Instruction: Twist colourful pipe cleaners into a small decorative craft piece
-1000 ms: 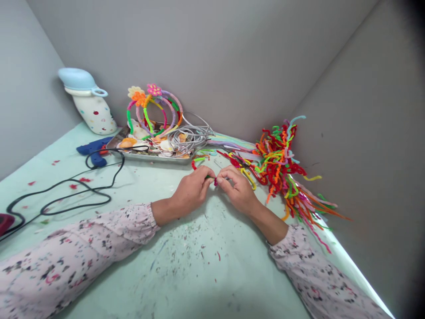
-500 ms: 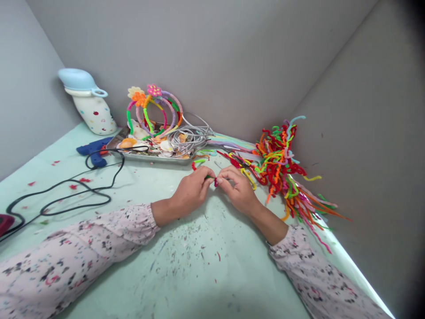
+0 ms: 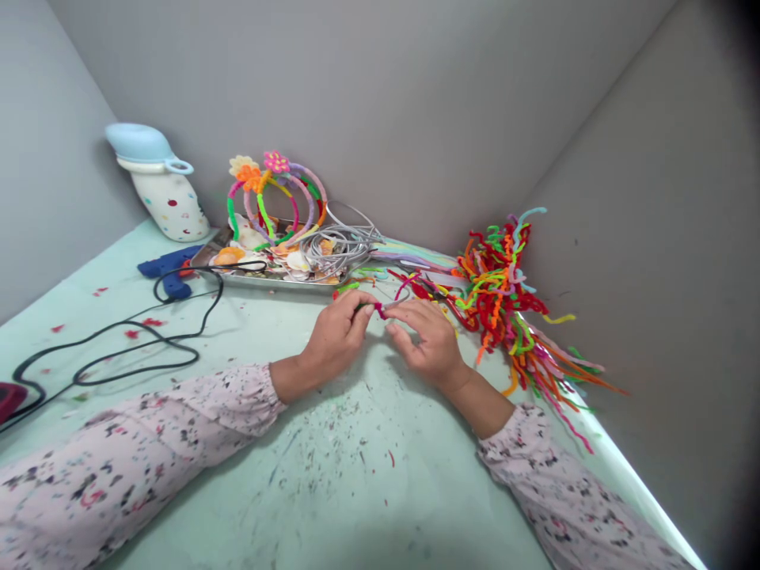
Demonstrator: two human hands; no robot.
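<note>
A: How are the fingertips working so neatly?

B: The left hand [image 3: 338, 336] is pinching a fuzzy green pipe cleaner [image 3: 363, 306], and the right hand [image 3: 431, 344] is pinching a fuzzy magenta pipe cleaner [image 3: 380, 310] close against it, above the pale green tabletop [image 3: 380, 475].

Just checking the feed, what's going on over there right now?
A person's bare left hand and right hand are pinching a small twist of green and magenta pipe cleaner between them, above a pale green work surface. Behind them, a shallow metal tray holds seashells and coiled grey wire, with flowered pipe-cleaner hoops standing on it. A heap of multicoloured pipe cleaners lies to the right, and a blue glue gun to the left.
</note>
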